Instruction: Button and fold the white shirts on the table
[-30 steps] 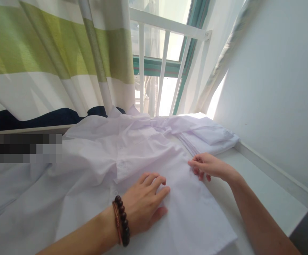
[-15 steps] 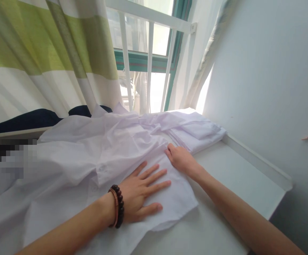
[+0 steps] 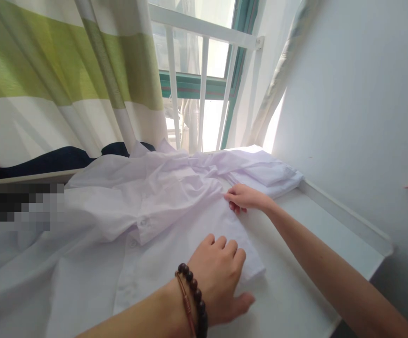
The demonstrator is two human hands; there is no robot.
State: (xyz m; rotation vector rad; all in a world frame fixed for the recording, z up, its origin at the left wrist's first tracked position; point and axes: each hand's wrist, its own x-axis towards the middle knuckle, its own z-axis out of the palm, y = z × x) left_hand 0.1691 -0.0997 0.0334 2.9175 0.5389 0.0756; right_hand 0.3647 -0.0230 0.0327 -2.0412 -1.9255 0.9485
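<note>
A white buttoned shirt point(image 3: 186, 251) lies spread and rumpled over a white surface, with buttons showing along its front strip. My right hand point(image 3: 244, 197) pinches the shirt's right-hand edge between thumb and fingers. Lower down, my left hand point(image 3: 219, 279) is over the shirt near its lower corner. Its fingers are bent with the tips hidden, and its thumb stands apart. On the left wrist are a dark bead bracelet point(image 3: 197, 295) and a thin brown cord bracelet.
The white surface point(image 3: 295, 244) has a raised rim point(image 3: 348, 216) along the wall at right. White railings point(image 3: 204, 89) stand before a green-framed window. A green and white curtain point(image 3: 66, 70) hangs at left, above dark fabric point(image 3: 59, 159). A blurred patch covers the left edge.
My left hand has gone from flat with spread fingers to bent fingers, and has moved right and down. The right hand has shifted slightly right along the shirt's edge. The view has tilted a little.
</note>
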